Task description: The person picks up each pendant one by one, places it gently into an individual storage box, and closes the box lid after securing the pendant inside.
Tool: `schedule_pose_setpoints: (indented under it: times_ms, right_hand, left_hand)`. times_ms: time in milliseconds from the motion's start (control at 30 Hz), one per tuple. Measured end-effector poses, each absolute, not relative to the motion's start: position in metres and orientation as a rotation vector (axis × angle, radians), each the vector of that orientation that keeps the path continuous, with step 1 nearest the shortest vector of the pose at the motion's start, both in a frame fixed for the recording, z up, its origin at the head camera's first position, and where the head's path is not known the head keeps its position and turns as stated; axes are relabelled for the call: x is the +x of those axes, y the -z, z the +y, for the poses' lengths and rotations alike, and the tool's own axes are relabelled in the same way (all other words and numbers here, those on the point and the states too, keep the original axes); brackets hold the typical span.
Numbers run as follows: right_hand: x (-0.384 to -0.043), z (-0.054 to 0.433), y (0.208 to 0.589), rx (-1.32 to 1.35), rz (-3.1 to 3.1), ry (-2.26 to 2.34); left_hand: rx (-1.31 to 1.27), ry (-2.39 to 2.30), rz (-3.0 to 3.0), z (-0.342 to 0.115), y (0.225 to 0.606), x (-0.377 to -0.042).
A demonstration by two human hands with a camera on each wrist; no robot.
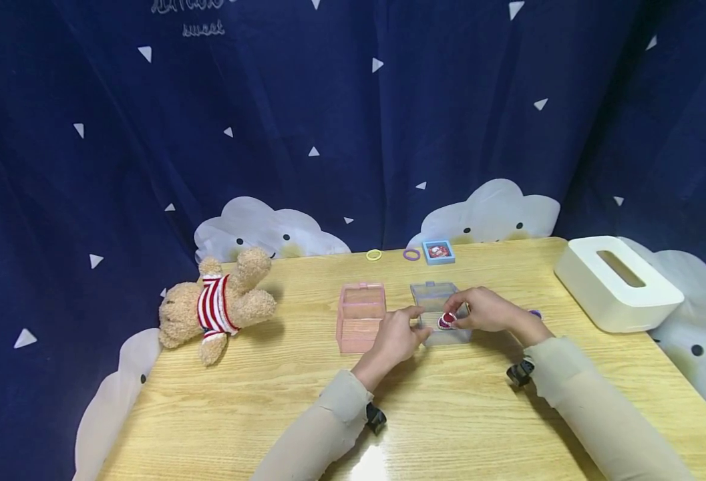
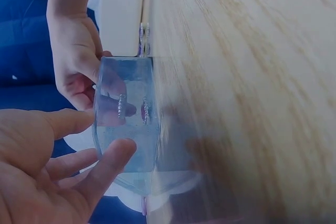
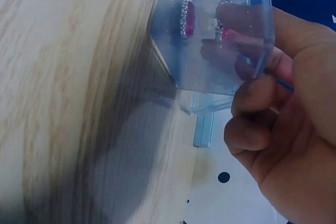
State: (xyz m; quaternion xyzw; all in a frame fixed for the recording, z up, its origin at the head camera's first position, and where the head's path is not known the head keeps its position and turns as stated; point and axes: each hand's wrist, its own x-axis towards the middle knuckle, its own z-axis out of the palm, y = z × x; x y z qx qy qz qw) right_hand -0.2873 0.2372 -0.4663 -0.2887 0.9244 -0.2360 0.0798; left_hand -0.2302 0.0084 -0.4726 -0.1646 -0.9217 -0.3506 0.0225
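Observation:
My right hand (image 1: 487, 310) reaches into a clear open-lidded box (image 1: 449, 337) and pinches a small red ornament (image 1: 447, 321) edged with silver beads. Through the box wall the ornament (image 3: 224, 32) shows between the fingertips, above a matching beaded shape (image 3: 187, 18) at the bottom. My left hand (image 1: 396, 337) is at the box's left side, thumb and index finger spread apart. Its thumb tip overlaps the near wall in the left wrist view, while the index fingertip is right at the rim. Left of this box lies a pink open-lidded box (image 1: 359, 342).
A teddy bear (image 1: 214, 304) in a striped top lies at left. Behind the boxes are a yellow ring (image 1: 373, 250), a purple ring (image 1: 411, 249) and a blue square frame (image 1: 438, 261). A white tissue box (image 1: 647, 304) stands at right, with another ring (image 1: 536, 314) beyond my right wrist.

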Motion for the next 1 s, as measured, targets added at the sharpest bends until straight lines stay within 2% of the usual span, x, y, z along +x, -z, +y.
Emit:
schedule_pose_setpoints:
  times_ms: [433, 1000]
  right_hand:
    - [-0.29, 0.237, 0.47, -0.889, 2.791, 0.638]
    - [-0.289, 0.248, 0.464, -0.793, 2.764, 0.828]
  left_hand:
    - [-0.493, 1.086, -2.86, 0.008, 0.472, -0.23]
    - [-0.494, 1.163, -2.836, 0.004, 0.471, -0.231]
